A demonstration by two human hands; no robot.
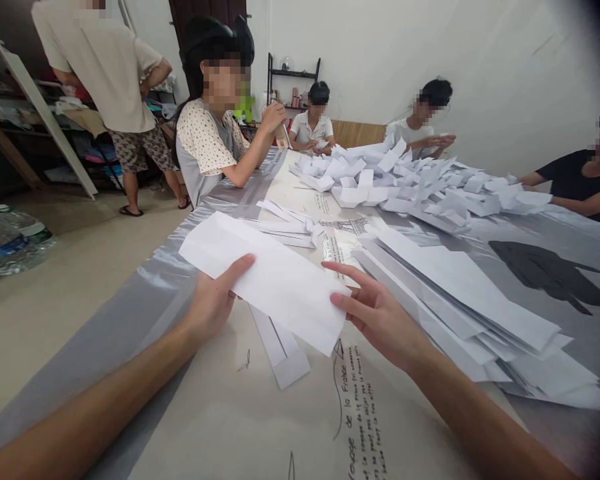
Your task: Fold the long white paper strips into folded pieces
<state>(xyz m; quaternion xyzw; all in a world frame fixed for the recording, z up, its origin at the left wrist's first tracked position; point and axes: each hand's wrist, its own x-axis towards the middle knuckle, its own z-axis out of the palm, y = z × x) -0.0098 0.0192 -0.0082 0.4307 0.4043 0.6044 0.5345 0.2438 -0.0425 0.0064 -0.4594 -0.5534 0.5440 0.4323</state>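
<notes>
Two bare forearms reach in over the printed cream tablecloth (260, 427). Between them a folded white paper sheet (267, 277) is held just above the table. Left hand (213, 303) pinches its near long edge, thumb on top and fingers beneath. Right hand (377, 313) touches the sheet's right end with thumb and spread fingers. Directly under the grip lies a narrow folded white paper strip (283, 353). Right of the grip fans a stack of long white sheets (480, 313). Beyond it, a heap of folded white papers (410, 183) covers the table, with other people seated around.
</notes>
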